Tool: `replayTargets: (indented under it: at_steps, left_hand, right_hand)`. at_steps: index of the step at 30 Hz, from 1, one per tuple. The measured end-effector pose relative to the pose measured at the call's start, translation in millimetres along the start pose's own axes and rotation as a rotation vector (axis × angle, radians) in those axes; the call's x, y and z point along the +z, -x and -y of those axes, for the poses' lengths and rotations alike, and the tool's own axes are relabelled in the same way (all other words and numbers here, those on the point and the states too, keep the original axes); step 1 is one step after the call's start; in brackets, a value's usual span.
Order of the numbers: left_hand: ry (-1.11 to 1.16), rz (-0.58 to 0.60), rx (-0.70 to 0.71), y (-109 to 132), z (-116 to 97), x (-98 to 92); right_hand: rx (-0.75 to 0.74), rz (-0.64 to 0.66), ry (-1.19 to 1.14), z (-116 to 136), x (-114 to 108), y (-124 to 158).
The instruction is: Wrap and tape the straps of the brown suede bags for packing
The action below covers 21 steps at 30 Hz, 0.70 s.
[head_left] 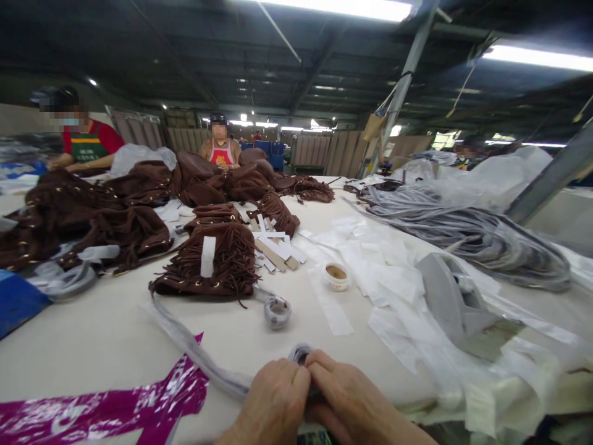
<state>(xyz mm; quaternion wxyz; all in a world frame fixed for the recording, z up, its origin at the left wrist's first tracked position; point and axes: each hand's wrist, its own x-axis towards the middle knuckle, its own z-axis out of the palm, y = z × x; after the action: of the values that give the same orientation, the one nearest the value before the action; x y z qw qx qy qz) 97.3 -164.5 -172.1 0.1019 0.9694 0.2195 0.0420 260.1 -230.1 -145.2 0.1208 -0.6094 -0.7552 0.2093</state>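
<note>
Close in, left hand (273,402) and right hand (345,402) pinch a coiled grey strap (204,358), its flat tail trailing across smooth white table (106,334) beside brown fringed suede (217,259).

L hand (273,405), R hand (345,402) pressed together low centre, fingers (296,378) curled, grips closed.

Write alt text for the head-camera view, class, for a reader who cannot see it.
The left hand and right hand pinch the coiled end of a grey strap at the near edge of a white table. Beyond lie brown fringed pieces, a tape roll and a bundle of grey straps; two people are at the far side.
</note>
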Motion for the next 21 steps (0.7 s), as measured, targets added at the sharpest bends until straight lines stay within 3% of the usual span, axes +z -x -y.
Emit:
replayTargets:
  at_steps: [4,9,12,16,21]
  left_hand:
    - [0.003,-0.056,0.022,13.1,14.5,-11.0]
    - [-0.046,0.064,0.196,13.6,42.2,-49.6]
    - [-0.075,0.088,0.266,7.7,50.4,-58.5]
    - [-0.057,0.019,0.295,1.1,48.3,-41.6]
    - [-0.034,-0.05,0.025,8.6,27.2,-8.2]
  right_hand:
    - [-0.174,-0.021,-0.078,-2.7,-2.7,-5.9]
    - [-0.331,-0.002,-0.169,-13.0,-10.2,-8.8]
    - [-0.363,0.027,-0.189,-14.4,-14.8,-11.4]
    - [-0.355,0.016,-0.11,-9.6,-18.7,-16.1]
    - [-0.142,-0.09,0.2,5.3,7.0,-22.1]
